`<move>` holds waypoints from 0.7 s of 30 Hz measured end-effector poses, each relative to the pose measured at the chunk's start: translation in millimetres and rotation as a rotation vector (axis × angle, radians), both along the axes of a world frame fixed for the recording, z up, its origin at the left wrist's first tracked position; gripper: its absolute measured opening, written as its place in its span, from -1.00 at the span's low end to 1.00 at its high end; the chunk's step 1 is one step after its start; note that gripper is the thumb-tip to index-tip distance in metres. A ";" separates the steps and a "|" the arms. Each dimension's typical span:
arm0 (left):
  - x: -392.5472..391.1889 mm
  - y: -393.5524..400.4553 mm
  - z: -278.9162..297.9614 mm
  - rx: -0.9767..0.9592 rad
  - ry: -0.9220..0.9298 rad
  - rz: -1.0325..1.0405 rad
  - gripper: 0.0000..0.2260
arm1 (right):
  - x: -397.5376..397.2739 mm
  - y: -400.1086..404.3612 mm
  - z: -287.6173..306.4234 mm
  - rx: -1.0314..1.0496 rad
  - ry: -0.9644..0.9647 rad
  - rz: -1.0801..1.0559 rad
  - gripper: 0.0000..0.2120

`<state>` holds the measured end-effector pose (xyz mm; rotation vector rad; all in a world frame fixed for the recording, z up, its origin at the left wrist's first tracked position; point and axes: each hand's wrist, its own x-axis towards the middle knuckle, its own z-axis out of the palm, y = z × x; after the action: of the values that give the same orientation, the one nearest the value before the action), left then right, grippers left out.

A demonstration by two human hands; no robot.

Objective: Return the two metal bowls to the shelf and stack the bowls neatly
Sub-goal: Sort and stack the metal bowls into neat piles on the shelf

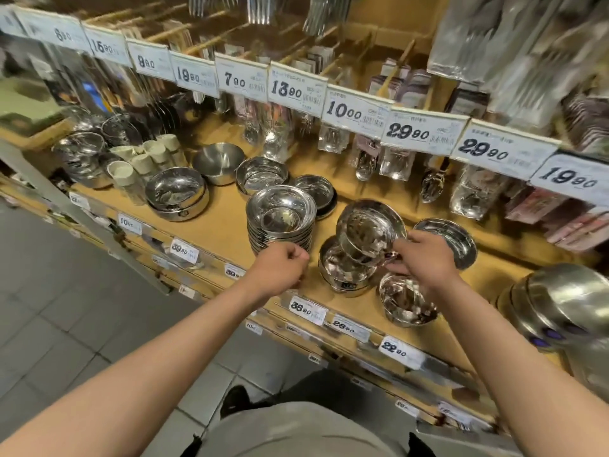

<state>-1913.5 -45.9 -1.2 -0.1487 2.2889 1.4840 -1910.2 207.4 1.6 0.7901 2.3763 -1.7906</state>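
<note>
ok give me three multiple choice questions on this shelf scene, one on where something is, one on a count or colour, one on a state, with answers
1. Where is the tall stack of metal bowls?
A. just beyond the left hand
B. on the floor
C. hanging from the pegs

2. What colour is the shelf board?
A. white
B. yellowish wood tone
C. black

3. How is the bowl in the right hand sitting?
A. flat on the shelf board
B. upside down
C. tilted, over another bowl

Answers:
1 A, the stack stands right behind the closed left hand.
2 B, the bare board shows yellowish tan.
3 C, the tilted bowl leans over the lower bowl, fingers at its rim.
</note>
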 end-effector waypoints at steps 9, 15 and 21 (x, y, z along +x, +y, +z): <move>-3.2 47.6 40.6 0.316 -0.195 -0.104 -0.65 | 9.7 31.9 25.1 0.035 -0.025 0.299 -0.86; -0.7 61.1 45.0 0.305 -0.274 -0.022 -0.79 | 19.6 29.3 23.8 -0.079 -0.069 0.219 -0.68; 8.5 92.2 38.4 0.396 -0.305 0.081 -0.81 | 36.6 27.1 22.1 -0.367 -0.130 0.241 -0.63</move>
<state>-1905.0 46.3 37.2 -0.3296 1.7359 1.7851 -1873.6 234.5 23.8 0.5310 1.8887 -1.9216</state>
